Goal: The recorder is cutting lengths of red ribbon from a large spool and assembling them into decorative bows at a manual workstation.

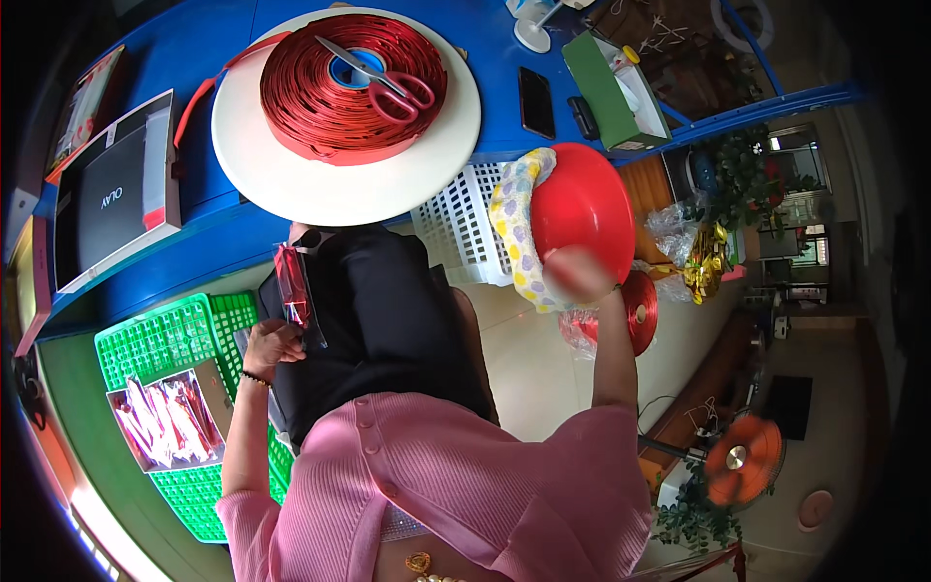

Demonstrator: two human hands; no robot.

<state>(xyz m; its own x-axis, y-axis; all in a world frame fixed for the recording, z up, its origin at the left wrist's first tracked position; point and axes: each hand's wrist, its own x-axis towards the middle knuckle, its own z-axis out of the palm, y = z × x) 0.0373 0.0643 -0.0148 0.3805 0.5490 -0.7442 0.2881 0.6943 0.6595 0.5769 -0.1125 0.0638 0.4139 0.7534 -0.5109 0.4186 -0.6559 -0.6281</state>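
My left hand (274, 342) is closed on the lower end of a slim clear plastic packet (293, 283) with shiny red strips inside, held upright over my left thigh. My right hand (579, 275), smeared by motion, is at the near edge of a red plastic basin (587, 209); its fingers cannot be made out. A yellow-and-purple spotted cloth (517, 228) drapes the basin's left rim. On a round white board (242, 126) lies a big coil of red foil ribbon (301, 97), with red-handled scissors (398, 95) resting across it.
A blue table (208, 29) holds a phone (535, 102), a green box (611, 92) and an open dark box (112, 194). On my left, a green crate (155, 335) carries a box of red-and-white packets (170, 417). A white basket (461, 218) and another red ribbon roll (640, 312) stand near the basin.
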